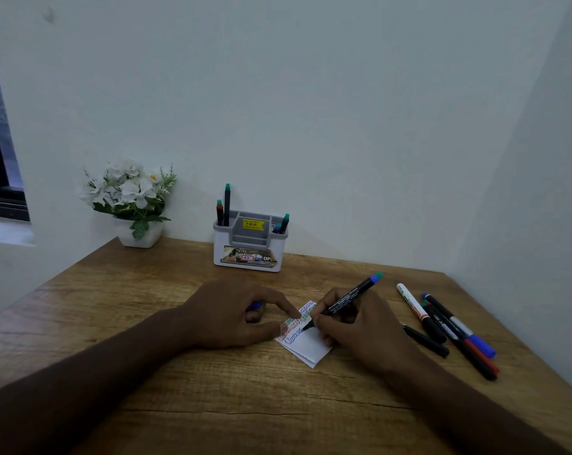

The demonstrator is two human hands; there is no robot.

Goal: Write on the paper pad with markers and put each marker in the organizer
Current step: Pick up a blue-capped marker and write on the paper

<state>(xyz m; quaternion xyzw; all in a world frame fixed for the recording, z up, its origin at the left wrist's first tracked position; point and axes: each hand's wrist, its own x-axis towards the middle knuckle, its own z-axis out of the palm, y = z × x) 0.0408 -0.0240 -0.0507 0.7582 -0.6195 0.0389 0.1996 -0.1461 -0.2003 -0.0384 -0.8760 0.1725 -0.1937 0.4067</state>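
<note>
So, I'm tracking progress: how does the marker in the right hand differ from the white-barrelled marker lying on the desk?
The black-barrelled marker is gripped in the right hand, tilted, tip on the paper pad. The white-barrelled marker lies flat, untouched, beside other loose markers. Neither is in the organizer.

The desk (212, 399) is wood w/ clear grain and some dark lines, finish matt, a bit rough looking. The paper pad (307, 348) is thin white paper, matt, w/ a fold at its near edge. The organizer (247, 244) is smooth plastic, white body and grey insert, w/ a glossy printed label on the front and a yellow sticker inside. The marker (347, 298) in the right hand (360, 326) has a black plastic barrel, slightly shiny. The flower pot (140, 236) looks smooth and white; material I cannot tell. The wall (310, 93) is painted, matt.
</note>
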